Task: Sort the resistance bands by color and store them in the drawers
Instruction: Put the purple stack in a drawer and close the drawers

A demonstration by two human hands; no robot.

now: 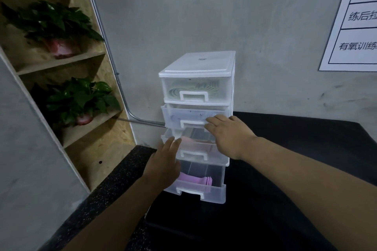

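A white plastic drawer unit (196,64) with four clear drawers stands against the grey wall. The top drawer (194,88) is pushed in and holds green bands. The second drawer (184,116) holds pale bluish bands. The third drawer (195,149) sticks out a little with pink bands inside. The bottom drawer (206,187) is pulled far out and holds purple bands (195,180). My right hand (228,134) lies flat with its fingers on the second drawer's front. My left hand (164,166) rests with fingers spread against the left front of the third drawer.
The unit stands on a black mat (295,159) over speckled dark flooring (114,181). A wooden shelf (85,79) with two potted plants rises at the left. A metal conduit (142,121) runs along the wall. A white poster (355,18) hangs at the upper right.
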